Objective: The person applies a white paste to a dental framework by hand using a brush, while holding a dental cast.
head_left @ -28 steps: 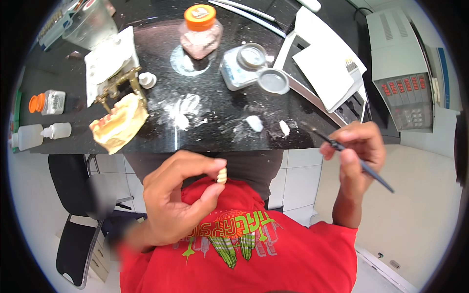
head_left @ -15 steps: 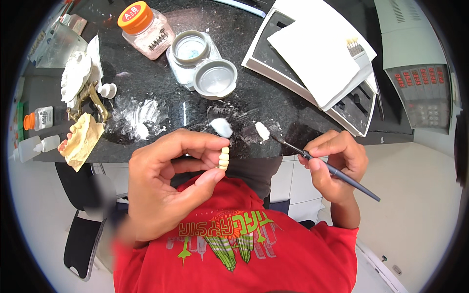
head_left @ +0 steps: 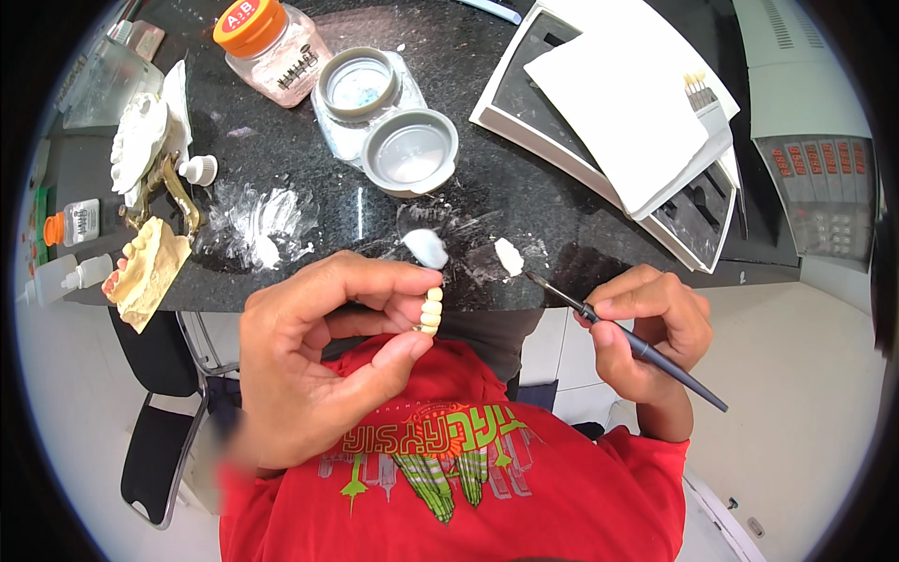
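Note:
My left hand (head_left: 332, 356) pinches a small cream bridge of several teeth (head_left: 431, 310) between thumb and forefinger, just below the bench edge. In my right hand (head_left: 646, 337) is a dark slim brush (head_left: 646, 348), its tip close beside a white powder mound (head_left: 508, 258). A bluish-white heap (head_left: 426, 248) lies left of it. Behind these stands an opened jar with a grey lid (head_left: 408, 152). A yellow dental cast (head_left: 150, 281) sits at the left, beside a brass articulator (head_left: 161, 187) carrying a white cast (head_left: 139, 140).
An orange-lidded jar (head_left: 276, 70) stands at the back. A white case with papers (head_left: 623, 126) fills the right of the bench, beside a grey machine with red displays (head_left: 813, 195). Small bottles (head_left: 89, 273) are at left. A black chair (head_left: 150, 450) stands below left.
The bench appears shifted in view. My right hand and the brush have moved down, the tip now nearer the white mound. My left hand has come slightly upward, still gripping the tooth bridge.

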The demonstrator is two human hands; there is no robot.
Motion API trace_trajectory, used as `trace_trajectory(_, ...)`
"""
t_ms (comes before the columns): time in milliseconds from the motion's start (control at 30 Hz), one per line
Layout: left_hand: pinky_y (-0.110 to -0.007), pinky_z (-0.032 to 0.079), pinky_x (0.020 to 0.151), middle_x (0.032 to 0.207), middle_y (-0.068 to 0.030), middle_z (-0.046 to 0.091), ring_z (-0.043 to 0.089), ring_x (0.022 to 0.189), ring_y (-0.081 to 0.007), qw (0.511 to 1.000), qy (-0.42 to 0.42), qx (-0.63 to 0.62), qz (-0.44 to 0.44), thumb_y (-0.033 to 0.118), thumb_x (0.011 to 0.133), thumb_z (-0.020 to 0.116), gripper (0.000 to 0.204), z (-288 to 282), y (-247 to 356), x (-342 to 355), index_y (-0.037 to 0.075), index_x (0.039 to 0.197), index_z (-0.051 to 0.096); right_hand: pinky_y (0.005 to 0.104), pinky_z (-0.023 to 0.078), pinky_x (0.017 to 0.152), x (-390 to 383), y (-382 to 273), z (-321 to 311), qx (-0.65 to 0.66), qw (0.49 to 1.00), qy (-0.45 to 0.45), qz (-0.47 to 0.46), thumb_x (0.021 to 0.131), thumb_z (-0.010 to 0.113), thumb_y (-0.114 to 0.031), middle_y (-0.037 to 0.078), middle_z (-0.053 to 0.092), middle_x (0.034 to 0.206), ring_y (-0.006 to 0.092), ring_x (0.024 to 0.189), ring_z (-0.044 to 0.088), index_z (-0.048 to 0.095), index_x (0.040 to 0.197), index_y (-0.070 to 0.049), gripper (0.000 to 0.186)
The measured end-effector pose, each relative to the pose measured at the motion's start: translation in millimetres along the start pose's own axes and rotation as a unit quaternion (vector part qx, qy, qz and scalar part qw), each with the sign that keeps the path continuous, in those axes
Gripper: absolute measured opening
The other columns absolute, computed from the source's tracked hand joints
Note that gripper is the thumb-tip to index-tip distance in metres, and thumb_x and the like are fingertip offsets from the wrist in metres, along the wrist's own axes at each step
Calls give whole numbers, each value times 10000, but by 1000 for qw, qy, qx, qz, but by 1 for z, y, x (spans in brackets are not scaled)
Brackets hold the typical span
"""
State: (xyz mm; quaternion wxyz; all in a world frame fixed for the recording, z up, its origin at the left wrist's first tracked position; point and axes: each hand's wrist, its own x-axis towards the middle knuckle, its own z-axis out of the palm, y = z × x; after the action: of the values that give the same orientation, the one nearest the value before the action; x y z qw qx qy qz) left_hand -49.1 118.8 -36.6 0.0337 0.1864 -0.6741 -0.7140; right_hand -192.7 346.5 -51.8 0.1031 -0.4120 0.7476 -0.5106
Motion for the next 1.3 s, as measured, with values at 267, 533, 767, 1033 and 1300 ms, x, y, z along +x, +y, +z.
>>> trace_trajectory(267, -254, 574, 831, 956, -83, 666, 670, 895, -120, 1000, 3, -3, -5, -112, 776, 674, 329, 1, 0, -1, -26, 1094, 676, 238, 511, 530, 0, 1, 0, 9, 1000, 7, -12, 660, 710, 38, 112, 681, 704, 166, 586, 668, 635, 805, -11, 171)
trace_trajectory(533, -257, 577, 823, 949, -75, 656, 664, 896, -119, 1000, 10, 6, 6, -118, 776, 677, 324, 3, -1, -3, -24, 1086, 676, 254, 490, 560, 24, -20, -28, -209, 967, 98, -106, 719, 785, 39, 108, 682, 842, 164, 699, 649, 700, 980, -23, 281)
trace_trajectory(767, -266, 579, 833, 974, -84, 657, 661, 901, -125, 1000, 14, -11, 22, -120, 787, 669, 316, 2, -5, -5, -26, 1089, 673, 239, 472, 540, 34, -14, -29, -225, 967, 87, -79, 765, 747, 28, 94, 692, 796, 135, 635, 635, 708, 966, -9, 208)
trace_trajectory(1033, -265, 579, 830, 968, -79, 658, 658, 904, -119, 1000, 4, -7, 26, -117, 785, 669, 325, 1, -5, -4, -23, 1096, 669, 215, 534, 596, 19, -15, -26, -10, 980, 198, 27, 907, 628, -32, 139, 682, 765, 145, 694, 697, 577, 916, 38, 87)
trace_trajectory(1300, -253, 573, 824, 953, -69, 660, 657, 902, -113, 1000, 12, -10, 16, -115, 785, 668, 327, 2, -5, -4, -15, 1096, 672, 214, 515, 546, 12, -13, -26, -5, 966, 258, 13, 933, 592, -93, 149, 676, 767, 124, 611, 633, 582, 952, 19, 114)
